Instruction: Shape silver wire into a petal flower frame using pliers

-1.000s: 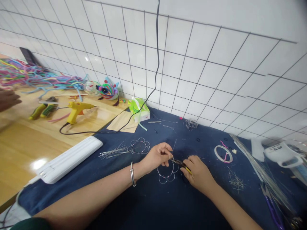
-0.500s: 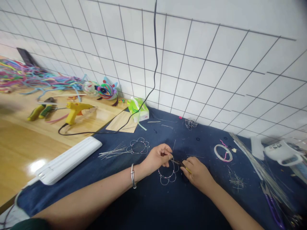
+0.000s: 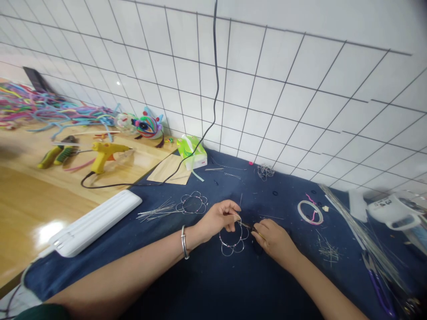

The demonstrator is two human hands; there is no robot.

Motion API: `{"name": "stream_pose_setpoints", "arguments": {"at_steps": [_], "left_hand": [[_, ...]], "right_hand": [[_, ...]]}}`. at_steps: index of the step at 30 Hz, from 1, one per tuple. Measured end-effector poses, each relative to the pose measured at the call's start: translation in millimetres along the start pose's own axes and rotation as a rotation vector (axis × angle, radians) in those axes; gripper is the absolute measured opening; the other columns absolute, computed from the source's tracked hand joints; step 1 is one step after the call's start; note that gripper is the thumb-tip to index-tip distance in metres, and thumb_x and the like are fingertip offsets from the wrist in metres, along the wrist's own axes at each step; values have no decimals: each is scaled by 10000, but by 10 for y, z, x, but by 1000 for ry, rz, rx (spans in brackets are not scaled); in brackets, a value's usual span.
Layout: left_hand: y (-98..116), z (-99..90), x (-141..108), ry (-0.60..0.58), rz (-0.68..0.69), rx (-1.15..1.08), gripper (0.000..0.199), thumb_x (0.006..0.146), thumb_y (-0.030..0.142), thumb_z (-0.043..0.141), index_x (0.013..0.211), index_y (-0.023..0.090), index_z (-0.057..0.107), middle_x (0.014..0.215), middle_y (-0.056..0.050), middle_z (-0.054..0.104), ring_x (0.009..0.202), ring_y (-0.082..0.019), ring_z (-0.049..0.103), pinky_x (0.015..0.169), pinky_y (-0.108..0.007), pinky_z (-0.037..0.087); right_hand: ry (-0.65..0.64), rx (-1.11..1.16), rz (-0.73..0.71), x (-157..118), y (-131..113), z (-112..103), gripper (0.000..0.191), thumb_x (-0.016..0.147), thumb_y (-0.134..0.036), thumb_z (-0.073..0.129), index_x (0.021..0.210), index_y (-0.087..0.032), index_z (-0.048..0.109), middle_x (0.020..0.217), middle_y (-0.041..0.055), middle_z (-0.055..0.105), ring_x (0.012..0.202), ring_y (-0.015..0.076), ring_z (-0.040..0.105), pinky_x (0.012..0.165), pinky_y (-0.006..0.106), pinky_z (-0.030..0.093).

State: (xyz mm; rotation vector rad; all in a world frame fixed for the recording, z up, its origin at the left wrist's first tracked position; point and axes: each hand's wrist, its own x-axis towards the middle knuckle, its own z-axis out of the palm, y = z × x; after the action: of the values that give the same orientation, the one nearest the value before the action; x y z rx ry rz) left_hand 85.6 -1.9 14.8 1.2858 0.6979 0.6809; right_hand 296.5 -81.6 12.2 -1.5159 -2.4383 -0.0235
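My left hand pinches the top of a flower-shaped wire frame, a ring with looped petals and small pinkish joints. From the right, my right hand is closed around pliers with a dark head and a bit of yellow handle showing. The jaws meet the wire beside my left fingertips; their exact grip is too small to make out. A finished-looking wire flower lies left of my hands, touching a bundle of straight wires.
A white power strip lies at left, near a yellow glue gun and green-yellow pliers. At right are a ring-shaped coil, wire offcuts, long wires, purple scissors and a white mug. A black cable hangs ahead.
The wire frame has shifted very slightly up and left, and my right hand has turned a little on the pliers, showing less yellow handle. My left hand keeps its pinch.
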Motion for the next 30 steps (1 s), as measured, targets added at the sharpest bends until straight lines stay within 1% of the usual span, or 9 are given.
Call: {"name": "stream_pose_setpoints", "arguments": {"at_steps": [3, 6, 9, 13, 15, 18, 20, 25, 30], "left_hand": [[0, 8, -3, -1, -7, -8, 222, 746, 251, 592, 934, 157, 521, 655, 8, 585, 486, -90, 558, 470, -215, 448], [0, 24, -11, 0, -10, -21, 227, 741, 245, 594, 937, 156, 522, 671, 4, 589, 484, -86, 554, 469, -213, 446], [7, 34, -20, -4, -12, -54, 230, 739, 220, 586, 951, 160, 522, 717, -3, 594, 488, -79, 550, 466, -208, 444], [23, 25, -24, -32, -36, -71, 237, 736, 190, 571, 969, 162, 536, 796, -23, 600, 521, -81, 562, 472, -208, 446], [28, 16, -20, -39, -54, -66, 231, 735, 207, 578, 959, 159, 551, 786, -26, 600, 541, -88, 569, 474, -206, 444], [36, 2, -13, -40, -73, -55, 235, 730, 252, 601, 940, 153, 571, 679, -5, 582, 551, -97, 566, 478, -203, 439], [46, -9, -11, -40, -70, -44, 234, 727, 263, 608, 931, 151, 581, 650, -1, 578, 560, -99, 565, 487, -203, 438], [85, -40, -14, -79, -78, -65, 207, 734, 244, 589, 919, 150, 594, 827, -59, 632, 666, -126, 598, 526, -215, 453], [74, -52, -4, -65, -119, -73, 223, 762, 337, 568, 868, 143, 595, 812, -63, 630, 666, -126, 598, 529, -214, 453]], "right_hand": [[8, -1, 0, -8, -3, -9, 135, 863, -258, 454, 846, -195, 572, 747, 40, 558, 744, 149, 547, 703, 272, 453], [9, 5, 8, -18, -14, -24, 138, 859, -264, 457, 871, -192, 574, 763, 44, 560, 744, 149, 548, 695, 272, 456], [2, 11, 16, -22, -20, -31, 146, 854, -269, 463, 914, -190, 570, 801, 53, 563, 767, 158, 547, 710, 287, 458], [-8, 11, 12, -20, -6, -10, 130, 854, -276, 470, 876, -193, 568, 783, 47, 562, 766, 159, 549, 714, 288, 459], [7, 10, 2, -19, 7, 6, 125, 852, -280, 477, 872, -198, 569, 772, 42, 564, 761, 156, 554, 712, 282, 460], [23, 16, -9, -20, 26, 21, 123, 850, -286, 485, 874, -201, 571, 772, 40, 569, 759, 153, 558, 707, 277, 461], [23, 20, -6, -20, 32, 22, 126, 852, -287, 482, 876, -200, 569, 776, 41, 570, 762, 153, 557, 709, 278, 461], [-9, 28, -7, -18, 29, 12, 138, 863, -287, 464, 881, -194, 564, 791, 45, 573, 767, 155, 549, 723, 288, 457], [-26, 32, 3, -23, 32, 25, 143, 864, -292, 461, 875, -195, 567, 783, 43, 564, 767, 156, 544, 720, 288, 454]]}}
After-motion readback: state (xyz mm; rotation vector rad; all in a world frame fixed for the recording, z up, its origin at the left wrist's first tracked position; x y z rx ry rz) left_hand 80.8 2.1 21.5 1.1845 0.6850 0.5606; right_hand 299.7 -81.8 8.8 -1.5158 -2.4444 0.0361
